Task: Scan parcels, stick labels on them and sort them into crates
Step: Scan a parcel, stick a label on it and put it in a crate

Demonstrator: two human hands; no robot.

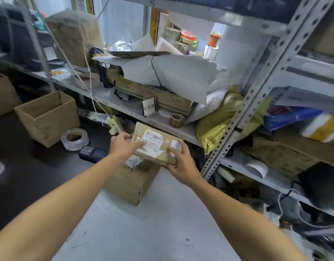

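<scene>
I see parcel centre frame, over closed box. Left hand grips its 9 o'clock edge, right hand its 4 o'clock corner, thumb on top. Label print unreadable; fingers beneath hidden.

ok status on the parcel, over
Both hands on small parcel: left hand pressing its white label, right hand gripping near corner. Held above closed carton. Nothing in the way.

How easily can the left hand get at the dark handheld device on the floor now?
Probably not at once: the left hand grips the parcel. The device lies uncovered just left of it, so once freed, likely yes.
</scene>
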